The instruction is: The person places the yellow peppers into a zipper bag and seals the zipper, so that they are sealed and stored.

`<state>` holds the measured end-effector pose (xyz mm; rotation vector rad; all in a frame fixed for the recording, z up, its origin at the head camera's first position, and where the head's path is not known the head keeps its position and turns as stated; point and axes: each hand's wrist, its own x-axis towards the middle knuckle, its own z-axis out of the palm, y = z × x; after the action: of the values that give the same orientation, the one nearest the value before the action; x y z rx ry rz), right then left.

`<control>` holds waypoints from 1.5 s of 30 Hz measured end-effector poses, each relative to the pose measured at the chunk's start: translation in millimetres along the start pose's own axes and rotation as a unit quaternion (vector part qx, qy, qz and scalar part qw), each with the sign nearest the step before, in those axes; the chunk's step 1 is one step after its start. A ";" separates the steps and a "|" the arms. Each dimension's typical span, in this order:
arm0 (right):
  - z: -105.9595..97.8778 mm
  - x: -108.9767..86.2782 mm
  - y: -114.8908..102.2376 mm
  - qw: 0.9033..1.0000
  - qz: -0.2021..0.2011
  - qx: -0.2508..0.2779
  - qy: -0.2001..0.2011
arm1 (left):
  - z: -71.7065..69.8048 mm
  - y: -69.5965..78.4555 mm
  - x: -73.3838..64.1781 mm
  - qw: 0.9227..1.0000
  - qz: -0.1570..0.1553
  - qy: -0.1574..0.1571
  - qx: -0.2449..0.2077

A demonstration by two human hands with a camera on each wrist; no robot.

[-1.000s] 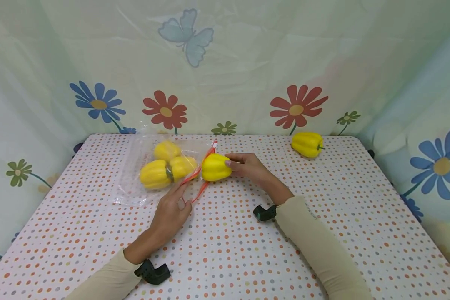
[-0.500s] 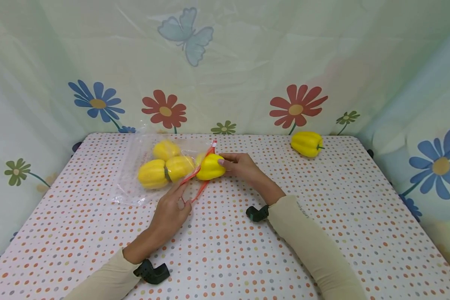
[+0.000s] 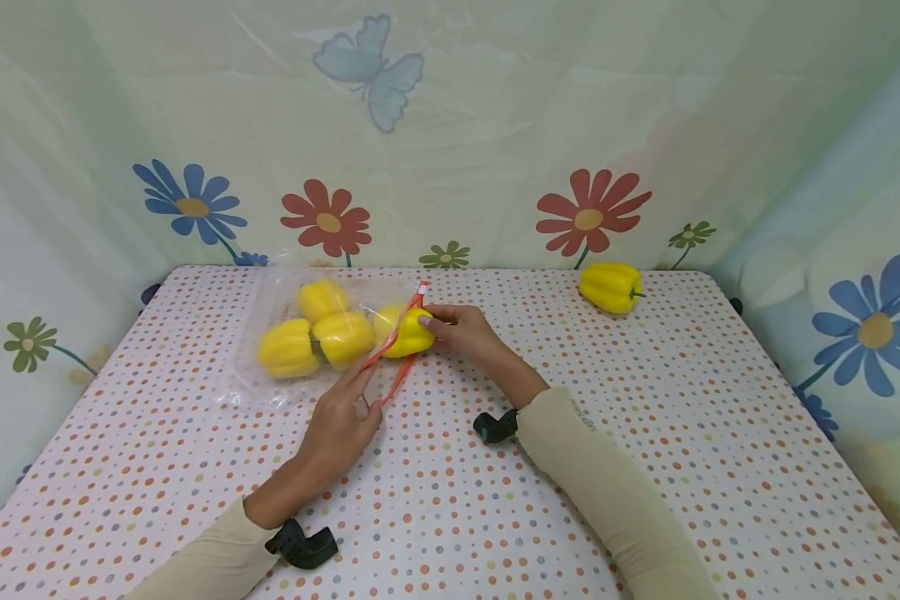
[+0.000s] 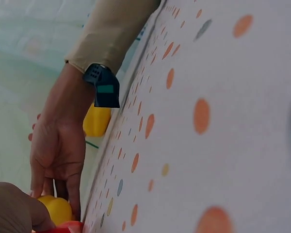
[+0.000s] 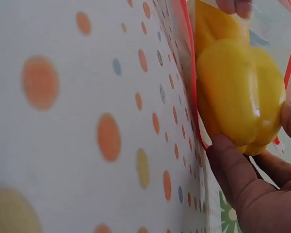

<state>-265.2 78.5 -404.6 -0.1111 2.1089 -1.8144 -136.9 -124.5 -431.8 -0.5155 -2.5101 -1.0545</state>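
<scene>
Yellow pepper gripped in the mouth of a clear bag

The pepper is partly inside the bag's opening, its inner end behind clear plastic and its outer end sticking out to the right. The right hand grips that outer end, the thumb on one side and the fingers on the other. In the right wrist view, the two red strips edging the opening run on either side of the pepper.

The left hand holds the near part of the opening, its thumb and fingers at the red strips, which stand apart there.

Deeper in the bag lie three more yellow peppers: a left one, a middle one just beside it, and a rear one behind these two. Whether the gripped pepper touches the middle one is hard to tell. The bag lies flat toward the back left of a white spotted tablecloth.

A fifth yellow pepper lies on its side near the back edge, well to the right of the bag, its green stem pointing right. Both arms wear beige sleeves, with a dark wrist device at each cuff. Behind the table hangs a pale curtain printed with flowers and a blue butterfly.
</scene>
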 end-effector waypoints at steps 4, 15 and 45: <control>4.2 1.8 -0.4 1.000 0.006 0.019 0.018 | -0.6 -0.4 0.0 1.000 0.005 0.003 -0.002; 8.1 2.0 -0.9 0.998 0.007 0.014 0.063 | -1.4 0.4 -0.2 1.000 0.000 -0.002 -0.008; 0.8 -1.3 0.4 0.980 0.072 0.185 0.025 | -1.9 0.2 0.4 1.000 -0.003 -0.005 -0.001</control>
<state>-263.7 78.2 -404.8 0.1786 1.7221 -2.0994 -136.8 -125.6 -430.3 -0.5148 -2.5225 -1.0586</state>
